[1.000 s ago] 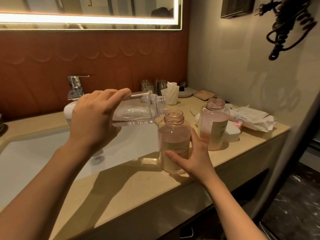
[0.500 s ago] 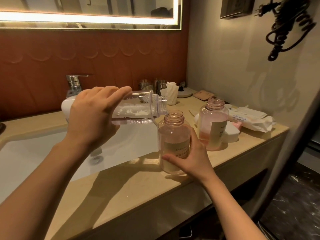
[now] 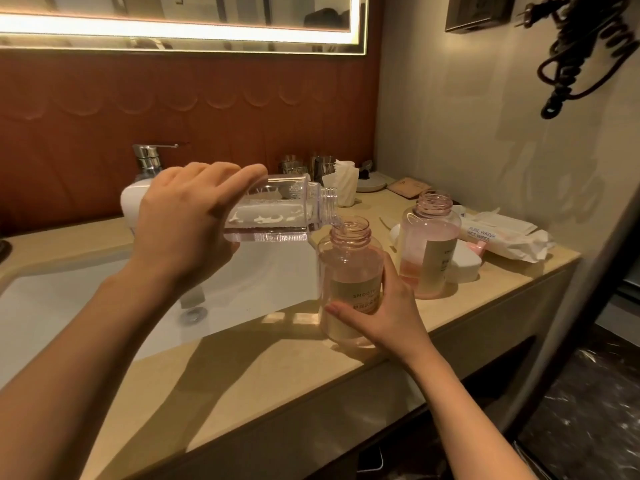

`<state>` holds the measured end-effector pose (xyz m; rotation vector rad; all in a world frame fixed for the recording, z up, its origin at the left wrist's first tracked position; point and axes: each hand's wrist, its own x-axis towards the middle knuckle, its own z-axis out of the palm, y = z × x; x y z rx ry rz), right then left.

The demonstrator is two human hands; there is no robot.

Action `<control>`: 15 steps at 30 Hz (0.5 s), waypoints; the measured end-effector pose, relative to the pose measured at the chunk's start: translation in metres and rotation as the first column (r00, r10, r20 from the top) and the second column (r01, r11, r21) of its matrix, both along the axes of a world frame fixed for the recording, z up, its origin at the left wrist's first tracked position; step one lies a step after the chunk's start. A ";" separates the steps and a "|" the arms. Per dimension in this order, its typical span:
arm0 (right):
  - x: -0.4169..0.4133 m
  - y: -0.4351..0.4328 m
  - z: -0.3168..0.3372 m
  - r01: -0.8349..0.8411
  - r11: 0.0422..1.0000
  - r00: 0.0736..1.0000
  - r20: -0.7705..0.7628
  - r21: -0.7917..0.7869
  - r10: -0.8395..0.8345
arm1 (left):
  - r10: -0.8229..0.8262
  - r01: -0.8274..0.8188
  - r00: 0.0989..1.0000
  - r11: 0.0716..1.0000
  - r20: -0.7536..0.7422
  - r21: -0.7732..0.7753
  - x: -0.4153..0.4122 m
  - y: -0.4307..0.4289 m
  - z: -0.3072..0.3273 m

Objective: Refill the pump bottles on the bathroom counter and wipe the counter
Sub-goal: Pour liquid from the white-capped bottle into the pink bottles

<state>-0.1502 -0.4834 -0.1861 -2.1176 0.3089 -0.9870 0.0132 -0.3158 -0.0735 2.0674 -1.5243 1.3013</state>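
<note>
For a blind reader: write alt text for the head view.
The left hand tips a clear bottle, pouring into an open pink bottle that the right hand steadies on the counter. A second open bottle stands to its right.

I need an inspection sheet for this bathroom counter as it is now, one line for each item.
Surface: beige counter, white sink set in at left.
Job's things: clear refill bottle tipped, mouth over the open near pink bottle; far pink bottle upright, uncapped.
Clutter: wet wipes pack at right; folded tissue, metal cups at back.
Grippers: left hand grips the refill bottle; right hand holds the near pink bottle.
Cables: coiled black cord hanging on the right wall.
Surroundings: lit mirror, faucet, dark floor.
</note>
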 end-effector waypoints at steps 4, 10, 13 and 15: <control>0.000 0.000 0.002 -0.005 1.000 1.000 -0.004 0.010 0.005 | -0.001 0.001 1.000 1.000 0.009 0.011 -0.001 0.000 0.002; 0.000 0.001 0.003 -0.001 1.000 1.000 -0.007 0.019 0.001 | 0.000 0.000 1.000 1.000 0.017 0.020 0.000 0.000 0.002; 0.000 0.001 0.003 -0.001 1.000 1.000 -0.010 0.016 0.001 | 0.001 -0.001 1.000 1.000 0.016 0.014 -0.001 0.001 0.001; 0.000 0.002 0.003 -0.001 1.000 1.000 -0.013 0.020 0.001 | -0.001 0.001 1.000 1.000 0.019 0.010 -0.002 0.001 0.002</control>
